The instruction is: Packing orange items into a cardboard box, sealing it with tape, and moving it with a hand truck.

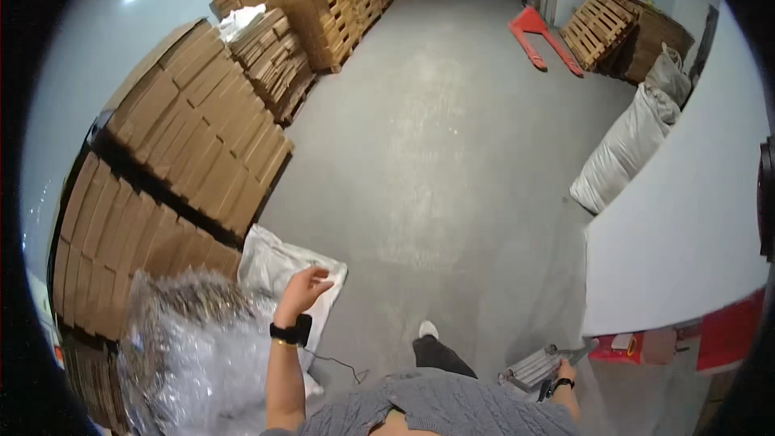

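My left hand (305, 287) is raised over a white woven sack (278, 262) on the floor. Its fingers are loosely bent and apart, with nothing in them. A black band with a dark device sits on that wrist, and a thin cable hangs from it. Low at my right side, my right hand (567, 371) is closed at the edge of a grey metal object with parallel bars (533, 367). The object's exact kind is unclear, and part of the grip is hidden.
Stacked flat cardboard (194, 113) lines the left wall, with clear plastic wrap (202, 355) nearer me. Ahead right are a red pallet jack (529, 23), leaning wooden pallets (597, 30) and white sacks (626, 145). A white panel (678, 234) borders the right side of the grey floor (428, 153).
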A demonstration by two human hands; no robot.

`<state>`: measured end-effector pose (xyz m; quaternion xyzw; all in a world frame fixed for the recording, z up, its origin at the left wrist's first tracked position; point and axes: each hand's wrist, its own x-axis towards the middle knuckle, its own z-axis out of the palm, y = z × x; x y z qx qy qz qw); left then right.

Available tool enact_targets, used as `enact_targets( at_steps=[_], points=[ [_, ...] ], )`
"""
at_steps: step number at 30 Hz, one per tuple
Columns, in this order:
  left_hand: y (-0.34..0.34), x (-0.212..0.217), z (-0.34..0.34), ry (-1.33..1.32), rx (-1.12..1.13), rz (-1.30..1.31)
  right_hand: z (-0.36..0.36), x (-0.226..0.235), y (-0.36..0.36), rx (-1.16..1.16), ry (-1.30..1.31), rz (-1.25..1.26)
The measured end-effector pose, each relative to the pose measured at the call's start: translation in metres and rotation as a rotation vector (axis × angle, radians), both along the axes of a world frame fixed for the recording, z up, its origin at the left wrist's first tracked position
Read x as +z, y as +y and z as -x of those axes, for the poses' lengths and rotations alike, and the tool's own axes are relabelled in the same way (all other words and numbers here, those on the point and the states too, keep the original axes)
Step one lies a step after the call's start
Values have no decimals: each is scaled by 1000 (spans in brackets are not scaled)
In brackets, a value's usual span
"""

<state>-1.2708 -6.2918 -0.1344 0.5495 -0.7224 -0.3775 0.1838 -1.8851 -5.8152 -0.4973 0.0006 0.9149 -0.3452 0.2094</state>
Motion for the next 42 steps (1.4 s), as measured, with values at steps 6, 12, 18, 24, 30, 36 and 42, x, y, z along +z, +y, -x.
enact_targets(
  at_steps=[6, 12, 18, 24, 30, 36, 42],
  points=[
    [-116, 15, -123, -58, 254, -9, -63, 74, -249, -213, -338, 55],
    [-276, -20, -219, -122, 464, -65, -74, 77, -429, -388, -328, 296],
    [-537, -22, -206, -101, 283, 16, -80, 40, -581, -259, -290, -141],
    [-808, 30, -27, -5, -67, 80, -97, 57, -732, -79, -380, -231],
    [-1025, 29, 142, 125, -275, 53, -67, 47, -898, -522, -328, 205],
    [-1207, 3, 163, 210, -205, -115, -5, 39, -1087, -234, -319, -65],
    [-1439, -78, 123, 34, -53, -283, 57, 22, -1287, -382, -205, -140]
  ],
)
